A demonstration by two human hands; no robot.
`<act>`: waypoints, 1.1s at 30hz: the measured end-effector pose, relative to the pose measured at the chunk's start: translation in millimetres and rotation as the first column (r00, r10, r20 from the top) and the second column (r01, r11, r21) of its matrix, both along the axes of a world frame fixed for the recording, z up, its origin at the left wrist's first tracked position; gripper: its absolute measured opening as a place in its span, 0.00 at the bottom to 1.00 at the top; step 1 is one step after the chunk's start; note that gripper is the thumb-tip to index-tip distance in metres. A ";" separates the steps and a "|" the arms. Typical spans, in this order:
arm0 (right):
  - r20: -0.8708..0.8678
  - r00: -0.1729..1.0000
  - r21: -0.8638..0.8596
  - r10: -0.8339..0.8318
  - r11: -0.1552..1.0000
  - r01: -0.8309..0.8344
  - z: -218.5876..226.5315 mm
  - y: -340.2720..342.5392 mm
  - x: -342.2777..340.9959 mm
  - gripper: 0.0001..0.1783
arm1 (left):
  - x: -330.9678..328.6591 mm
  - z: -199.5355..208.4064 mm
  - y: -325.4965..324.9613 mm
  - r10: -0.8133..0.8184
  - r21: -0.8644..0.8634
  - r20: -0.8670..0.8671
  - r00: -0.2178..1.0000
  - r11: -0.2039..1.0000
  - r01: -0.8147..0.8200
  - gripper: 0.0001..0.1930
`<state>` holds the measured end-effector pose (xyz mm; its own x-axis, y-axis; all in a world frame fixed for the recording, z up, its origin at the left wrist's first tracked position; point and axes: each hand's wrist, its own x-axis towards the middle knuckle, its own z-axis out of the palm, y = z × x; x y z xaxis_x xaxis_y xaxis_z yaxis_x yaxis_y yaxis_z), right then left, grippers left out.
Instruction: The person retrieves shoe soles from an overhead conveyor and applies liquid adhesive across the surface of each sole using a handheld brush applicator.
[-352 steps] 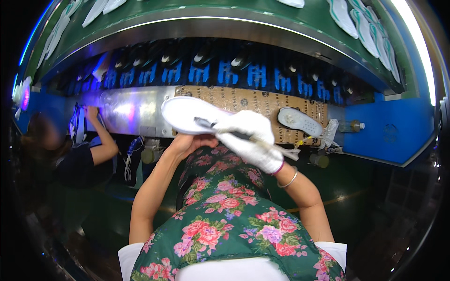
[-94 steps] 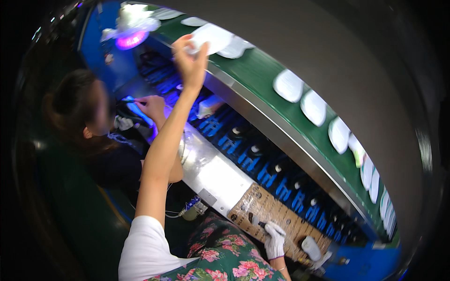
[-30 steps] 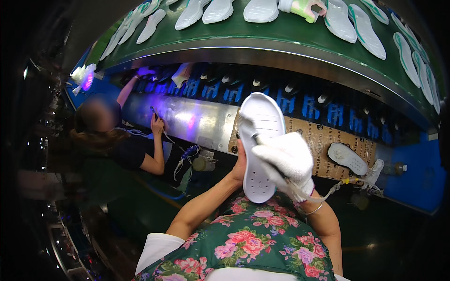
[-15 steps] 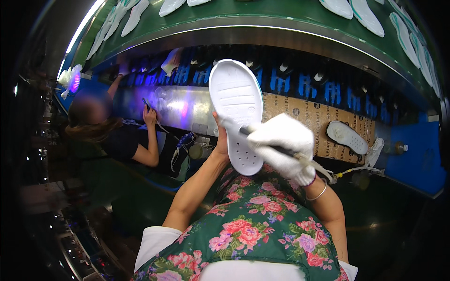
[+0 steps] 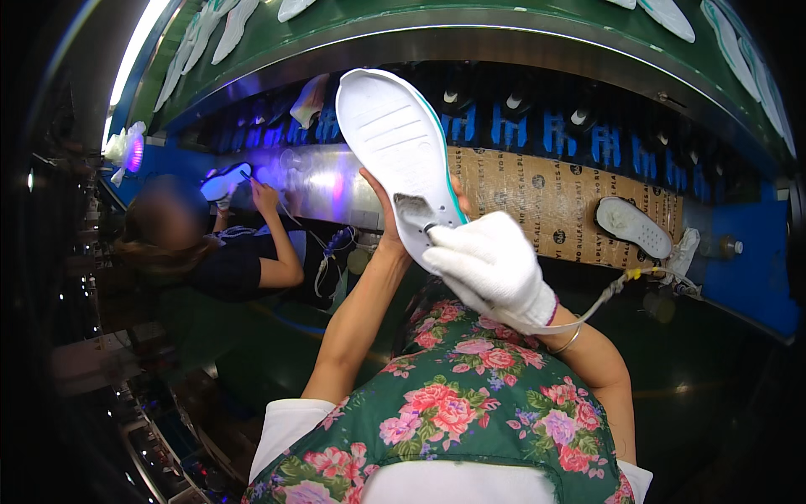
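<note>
Sole: you hold a white shoe sole [image 5: 401, 160] up in front of you, tread side toward you, toe end tilted up and to the left, heel end down by your hands.
Left hand: your bare left hand [image 5: 388, 225] is behind the sole's heel end; its grip is closed on the sole, thumb showing along the left edge, the other fingers hidden behind it.
Right hand: your right hand [image 5: 491, 267] wears a white glove; its grip is closed on a thin tool, whose tip [image 5: 426, 227] touches the sole's heel area, where a darker patch shows.
Hose: a thin pale hose [image 5: 606, 294] runs from under your gloved hand out to the right, with a yellow fitting near its far end.
Apron: a green flowered apron [image 5: 470, 403] covers your front, below both arms.
Cardboard: a brown cardboard sheet [image 5: 546, 197] lies behind the sole on the tabletop; a second white sole [image 5: 634, 227] rests on its right part, well apart from your hands.
Conveyor: a green curved belt [image 5: 470, 21] runs above, carrying more white soles along its top.
Co-worker: another person [image 5: 189, 252] sits to your left, one hand raised to a sole [image 5: 225, 181] under violet light.
</note>
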<state>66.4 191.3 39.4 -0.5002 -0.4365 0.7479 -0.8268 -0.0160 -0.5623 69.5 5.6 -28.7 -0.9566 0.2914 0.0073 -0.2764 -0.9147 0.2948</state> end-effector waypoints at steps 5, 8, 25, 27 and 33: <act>0.214 0.928 -0.141 0.306 0.949 -0.281 -1.1 2.6 -2.0 0.18 | -3.7 -7.2 -10.7 0.003 0.056 -0.002 1.000 0.998 -0.003 0.59; 0.228 0.961 -0.069 0.158 0.987 -0.146 -3.3 3.4 -4.1 0.17 | -14.8 -13.4 -13.3 -0.041 0.155 -0.151 0.988 0.986 0.065 0.57; 0.287 0.903 -0.104 0.321 0.947 -0.304 -7.1 7.5 11.7 0.14 | -20.5 2.6 -26.9 -0.140 -0.133 0.019 0.990 0.981 0.141 0.58; 0.176 0.969 -0.037 0.173 0.985 -0.169 -11.6 6.2 8.0 0.16 | -24.3 6.2 -23.5 -0.210 -0.120 0.038 0.977 0.970 0.213 0.58; 0.056 0.983 0.096 0.176 0.979 -0.181 -21.4 -1.5 25.3 0.15 | -41.0 -2.7 -29.4 -0.470 -0.091 0.089 0.878 0.874 0.477 0.54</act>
<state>91.8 189.8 18.0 -0.4409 -0.5933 0.6735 -0.7882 -0.1030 -0.6067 28.5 -23.8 -31.4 -0.7014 0.7051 -0.1045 -0.6895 -0.6338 0.3506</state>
